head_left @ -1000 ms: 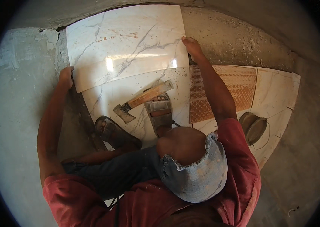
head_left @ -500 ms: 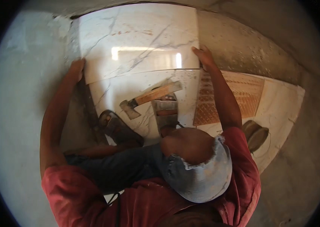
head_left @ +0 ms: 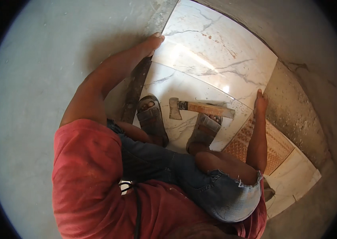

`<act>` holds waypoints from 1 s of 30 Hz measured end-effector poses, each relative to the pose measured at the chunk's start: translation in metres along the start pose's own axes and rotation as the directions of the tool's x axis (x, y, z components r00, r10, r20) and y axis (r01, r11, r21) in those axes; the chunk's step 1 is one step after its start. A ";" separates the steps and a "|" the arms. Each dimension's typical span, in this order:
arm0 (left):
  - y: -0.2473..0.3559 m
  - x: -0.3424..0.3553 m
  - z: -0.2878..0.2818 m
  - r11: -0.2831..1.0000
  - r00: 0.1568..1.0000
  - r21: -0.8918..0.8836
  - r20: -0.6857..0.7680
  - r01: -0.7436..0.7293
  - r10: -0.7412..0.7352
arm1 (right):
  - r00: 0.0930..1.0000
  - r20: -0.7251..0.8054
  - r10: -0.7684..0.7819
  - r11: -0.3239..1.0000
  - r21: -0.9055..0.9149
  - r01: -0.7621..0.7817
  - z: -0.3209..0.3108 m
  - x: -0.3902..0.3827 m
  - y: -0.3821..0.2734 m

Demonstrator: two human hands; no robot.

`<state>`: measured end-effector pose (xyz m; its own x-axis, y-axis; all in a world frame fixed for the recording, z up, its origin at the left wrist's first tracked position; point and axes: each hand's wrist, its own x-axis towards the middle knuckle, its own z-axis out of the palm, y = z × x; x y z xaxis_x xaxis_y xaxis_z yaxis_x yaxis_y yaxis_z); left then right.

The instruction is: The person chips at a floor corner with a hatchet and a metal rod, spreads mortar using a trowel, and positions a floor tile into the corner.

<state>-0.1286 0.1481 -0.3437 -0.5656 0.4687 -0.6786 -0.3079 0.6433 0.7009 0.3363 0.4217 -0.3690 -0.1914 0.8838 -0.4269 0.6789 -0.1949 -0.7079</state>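
While your left hand (head_left: 151, 41) and right hand (head_left: 260, 102) stay clamped flat on opposite edges of the big marble tile (head_left: 216, 59), you've swung it askew since a moment ago, its near edge just beyond the hammer (head_left: 200, 107) and your sandals (head_left: 152, 119).

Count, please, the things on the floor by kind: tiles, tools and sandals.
White marbled tiles: 3 (held tile, tile under the feet, far tile)
Brown patterned tile: 1
Hammer: 1
Sandals: 2 (left, right)
Total: 7
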 end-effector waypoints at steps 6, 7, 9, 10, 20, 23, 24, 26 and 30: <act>0.010 -0.023 -0.001 0.997 0.996 0.080 0.090 0.013 -0.020 | 0.996 0.080 -0.050 0.996 0.072 0.044 0.002 -0.014 -0.016; 0.013 -0.030 0.002 0.997 0.996 0.079 0.092 0.002 -0.010 | 0.996 0.072 -0.057 0.996 0.075 0.051 0.001 -0.014 -0.020; 0.020 -0.042 0.005 0.957 0.996 0.278 0.003 0.083 -0.087 | 0.992 0.106 -0.066 0.997 -0.036 0.070 0.000 -0.018 -0.028; 0.013 -0.034 -0.001 0.942 0.996 0.328 0.019 0.075 -0.085 | 0.992 0.104 -0.074 0.996 -0.034 0.078 0.001 -0.023 -0.034; 0.031 -0.055 -0.001 0.959 0.977 0.229 0.089 0.168 -0.193 | 0.988 0.069 -0.139 0.990 0.003 0.139 0.001 -0.029 -0.043; 0.037 -0.056 -0.006 0.940 0.962 0.276 0.130 0.198 -0.241 | 0.987 0.084 -0.138 0.990 0.046 0.135 0.000 -0.029 -0.042; 0.035 -0.054 -0.007 0.943 0.960 0.265 0.141 0.200 -0.243 | 0.985 0.086 -0.152 0.986 0.078 0.145 -0.001 -0.026 -0.038; 0.033 -0.051 -0.007 0.946 0.956 0.253 0.154 0.204 -0.248 | 0.985 0.134 -0.108 0.980 0.182 0.083 -0.002 -0.022 -0.029; 0.029 -0.053 -0.007 0.953 0.974 0.264 0.127 0.149 -0.188 | 0.956 0.283 -0.078 0.906 0.420 -0.050 -0.006 -0.018 -0.027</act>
<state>-0.1130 0.1381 -0.2860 -0.3955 0.4126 -0.8206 -0.1764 0.8427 0.5087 0.3260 0.4137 -0.3391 -0.4364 0.7400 -0.5118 0.3266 -0.3997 -0.8565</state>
